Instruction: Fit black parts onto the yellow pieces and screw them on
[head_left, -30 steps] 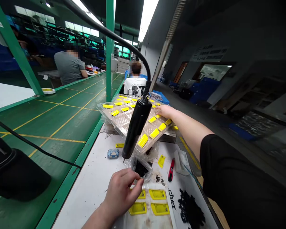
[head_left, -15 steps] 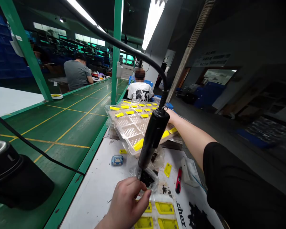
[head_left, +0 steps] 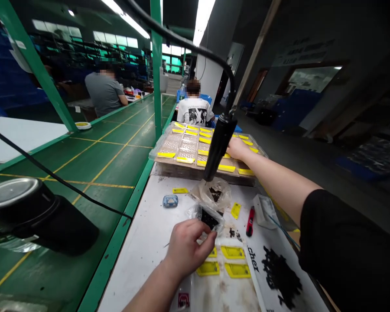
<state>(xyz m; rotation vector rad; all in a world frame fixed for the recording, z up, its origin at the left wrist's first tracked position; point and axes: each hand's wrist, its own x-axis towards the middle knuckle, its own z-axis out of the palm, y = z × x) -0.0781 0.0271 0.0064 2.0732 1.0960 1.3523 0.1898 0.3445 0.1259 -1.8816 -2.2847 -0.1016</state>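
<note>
My left hand (head_left: pixel 189 243) hovers over the near end of the white bench, fingers curled and thumb close to the index finger; whatever they pinch is too small or hidden. Just beyond it lies a plastic bag of small black parts (head_left: pixel 209 219). Below and right of that hand, yellow plastic pieces (head_left: pixel 237 270) sit in rows on a clear sheet. My right hand (head_left: pixel 239 148) reaches to the right side of a clear compartment tray (head_left: pixel 170 142) holding several yellow pieces. Its fingertips are hidden behind a hanging black electric screwdriver (head_left: pixel 219 145).
A red-black cutter (head_left: pixel 250 221), a white box (head_left: pixel 264 211), a blue case (head_left: pixel 170 201) and a pile of black bits (head_left: pixel 281 279) lie on the bench. To the left runs a green conveyor (head_left: pixel 117 167) with a black flask (head_left: pixel 65 223). Two seated people are ahead.
The tray, tilted and skewed before, now lies squared and flatter on the stack. My right hand has moved with its right side. My left hand stays similarly curled; the view has shifted.
</note>
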